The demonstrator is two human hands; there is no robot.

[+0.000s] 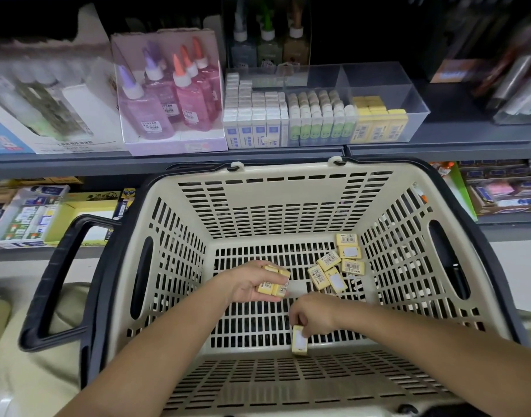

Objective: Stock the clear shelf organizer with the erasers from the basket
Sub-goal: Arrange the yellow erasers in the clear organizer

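A cream slotted basket (pixel 288 188) with black handles sits below the shelf. Inside it, my left hand (pixel 252 284) holds a small stack of yellow erasers (pixel 274 282). My right hand (pixel 314 314) pinches the top of one yellow eraser (pixel 299 341) that stands on the basket floor. Several more loose yellow erasers (pixel 338 263) lie at the basket's far right. On the shelf above stands the clear organizer (pixel 378 76); its left sections hold white and green-labelled erasers, and its right section holds a few yellow erasers (pixel 378 121) with room behind them.
Pink and purple glue bottles (pixel 171 94) in a display box stand left of the organizer. Small bottles (pixel 267 46) stand behind it. A lower shelf holds stationery boxes (pixel 26 218) on the left and more packs (pixel 499 191) on the right.
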